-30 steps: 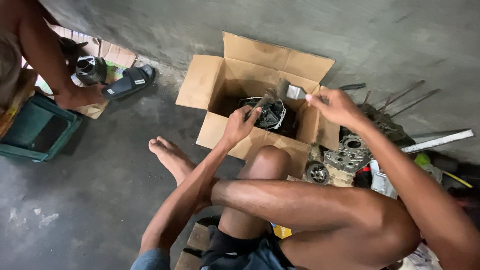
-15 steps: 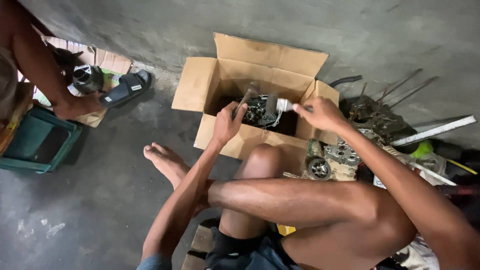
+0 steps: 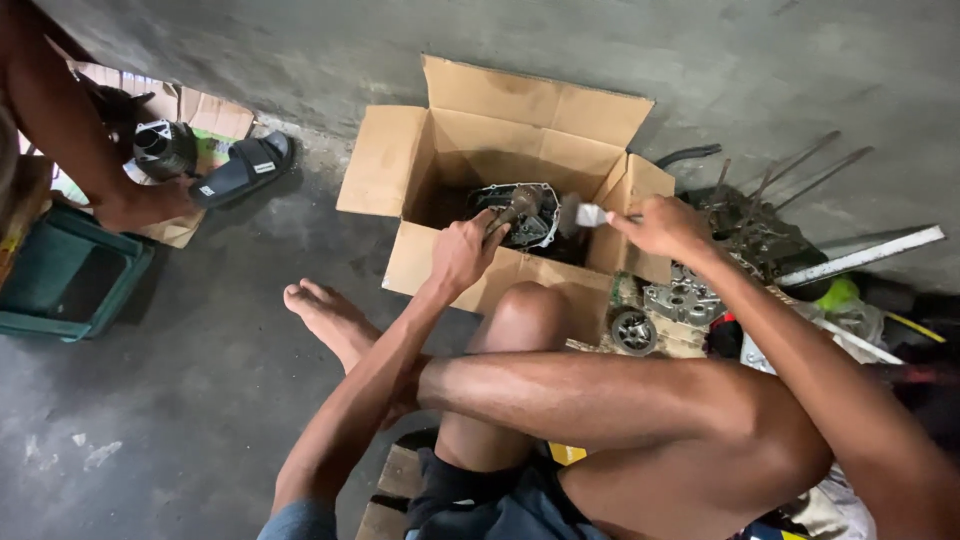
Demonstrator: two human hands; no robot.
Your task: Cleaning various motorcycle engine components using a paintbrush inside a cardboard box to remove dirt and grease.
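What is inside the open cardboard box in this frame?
Inside the cardboard box sits a metal engine casing. The left hand grips a part on it; the right hand holds a small tool beside it. The box floor beneath is dark and hidden.

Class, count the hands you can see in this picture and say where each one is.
3. The left hand grips a metal part at the cardboard box; the right hand holds a tool over it; another person's hand rests far left. Others may be hidden.
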